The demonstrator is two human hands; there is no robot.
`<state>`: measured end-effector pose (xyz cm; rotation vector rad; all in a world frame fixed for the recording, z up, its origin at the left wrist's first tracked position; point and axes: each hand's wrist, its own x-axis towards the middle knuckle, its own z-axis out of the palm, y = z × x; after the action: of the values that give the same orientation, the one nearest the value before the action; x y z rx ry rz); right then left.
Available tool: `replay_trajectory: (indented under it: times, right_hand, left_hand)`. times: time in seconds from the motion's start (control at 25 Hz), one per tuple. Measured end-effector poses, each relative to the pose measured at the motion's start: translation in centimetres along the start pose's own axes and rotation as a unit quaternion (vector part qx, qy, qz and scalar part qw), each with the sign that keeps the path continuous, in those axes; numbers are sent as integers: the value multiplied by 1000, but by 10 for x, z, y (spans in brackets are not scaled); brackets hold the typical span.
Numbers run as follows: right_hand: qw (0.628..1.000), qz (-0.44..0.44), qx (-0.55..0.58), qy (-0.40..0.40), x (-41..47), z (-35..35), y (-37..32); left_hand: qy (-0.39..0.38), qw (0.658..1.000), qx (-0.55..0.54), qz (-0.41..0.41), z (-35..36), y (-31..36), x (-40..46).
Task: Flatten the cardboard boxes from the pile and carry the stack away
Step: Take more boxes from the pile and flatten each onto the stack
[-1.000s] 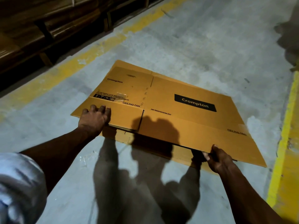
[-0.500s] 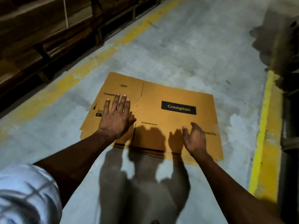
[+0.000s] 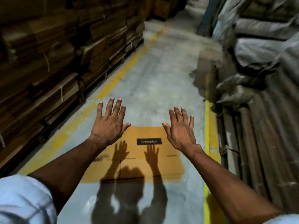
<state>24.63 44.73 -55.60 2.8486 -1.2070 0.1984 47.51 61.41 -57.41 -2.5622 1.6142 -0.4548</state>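
Flattened cardboard box (image 3: 142, 165) lies flat on the floor (image 3: 155, 88), label upright toward you.
Your left hand (image 3: 107, 126) and right hand (image 3: 181, 132) hover above it, fingers spread, holding nothing; its long axis runs left-right.

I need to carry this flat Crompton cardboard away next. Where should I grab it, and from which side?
Probably by its two short side edges, one hand each. The cardboard lies flat on the floor, so slide fingers under the left and right edges; both hands hover open above them.
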Motion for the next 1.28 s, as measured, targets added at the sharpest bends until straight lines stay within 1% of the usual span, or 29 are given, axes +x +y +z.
replay_trajectory:
  times: [0.2, 0.32, 0.44, 0.56, 0.72, 0.92, 1.12, 1.28]
  right_hand:
    - [996, 22, -8, 81, -12, -190, 0]
    - [988, 50, -12, 149, -29, -295, 2]
    - [969, 81, -32, 230, -58, -389, 15]
    - [947, 118, -75, 288, -83, -454, 42]
    - [929, 166, -113, 310, -125, -513, 93]
    - [922, 219, -131, 291, -167, -555, 157]
    - [906, 276, -150, 284, -195, -570, 230]
    - [903, 292, -159, 274, -204, -566, 268]
  left_hand:
    - [68, 996, 25, 43, -188, -32, 42]
    - [129, 989, 9, 73, -287, -38, 57]
    - [201, 974, -26, 106, -383, -29, 68]
    - [248, 957, -35, 145, -448, -2, 79]
    - [295, 931, -62, 207, -510, 57, 90]
    - [304, 914, -91, 253, -554, 128, 111]
    - [316, 896, -99, 296, -571, 192, 131]
    - [315, 892, -110, 306, -573, 229, 160]
